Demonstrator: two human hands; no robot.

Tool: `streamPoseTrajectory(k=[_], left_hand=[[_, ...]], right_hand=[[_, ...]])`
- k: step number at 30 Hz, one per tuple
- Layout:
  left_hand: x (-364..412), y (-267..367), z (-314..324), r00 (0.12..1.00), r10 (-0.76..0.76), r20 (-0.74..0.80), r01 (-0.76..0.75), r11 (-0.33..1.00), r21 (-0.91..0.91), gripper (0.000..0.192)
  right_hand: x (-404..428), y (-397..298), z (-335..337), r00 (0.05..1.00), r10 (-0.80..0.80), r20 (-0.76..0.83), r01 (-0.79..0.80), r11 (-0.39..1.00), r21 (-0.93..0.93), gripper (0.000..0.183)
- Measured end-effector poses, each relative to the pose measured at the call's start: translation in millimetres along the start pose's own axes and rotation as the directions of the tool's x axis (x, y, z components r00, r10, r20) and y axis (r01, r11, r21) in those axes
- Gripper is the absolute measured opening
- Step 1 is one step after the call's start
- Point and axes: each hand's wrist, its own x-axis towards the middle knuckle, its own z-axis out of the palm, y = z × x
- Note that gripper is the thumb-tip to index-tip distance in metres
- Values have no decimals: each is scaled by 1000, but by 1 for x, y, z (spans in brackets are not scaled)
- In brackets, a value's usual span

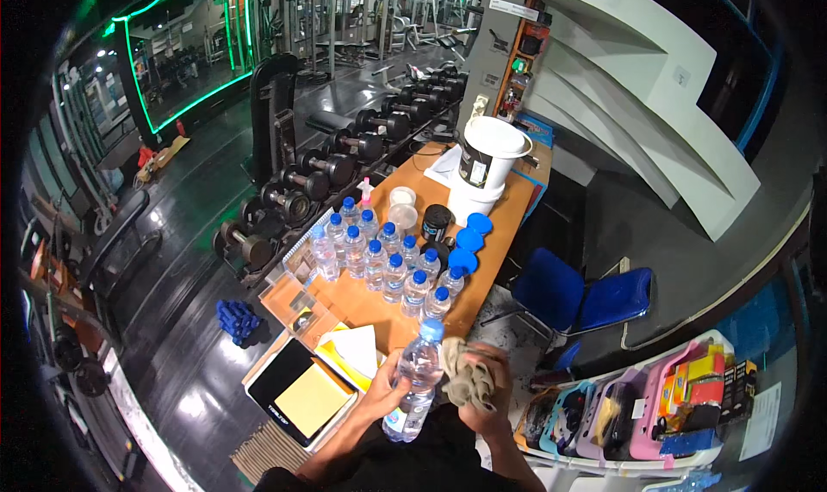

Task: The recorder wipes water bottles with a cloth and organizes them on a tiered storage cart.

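Observation:
My left hand [386, 388] grips a clear plastic water bottle [417, 382] around its middle. The bottle has a light blue cap and leans slightly, held in front of my body. Bunched in my right hand [488, 388] is a beige cloth [466, 372], close beside the bottle's upper part. I cannot tell whether the cloth touches the bottle. Beyond my hands, several water bottles [394, 275] with blue caps stand upright in rows on a wooden table [352, 304].
White plastic buckets [494, 162], a black jar [437, 222] and blue round lids [468, 240] are farther along the table. Dumbbells [310, 182] line its left side. A blue chair [555, 288] stands right, with coloured baskets [665, 401] nearer me. A tablet-like black panel [284, 376] lies left.

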Motion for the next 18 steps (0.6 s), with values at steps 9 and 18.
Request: streamPoseTrajectory(k=[9, 18], left_hand=[[-7, -8, -1, 994, -94, -60, 92, 995, -48, 72], [-12, -15, -9, 984, -120, -130, 117, 993, -30, 60]], right_hand=[[-13, -19, -3, 963, 10, 269, 22, 993, -117, 52], [-34, -35, 11, 892, 70, 447, -60, 998, -36, 60]])
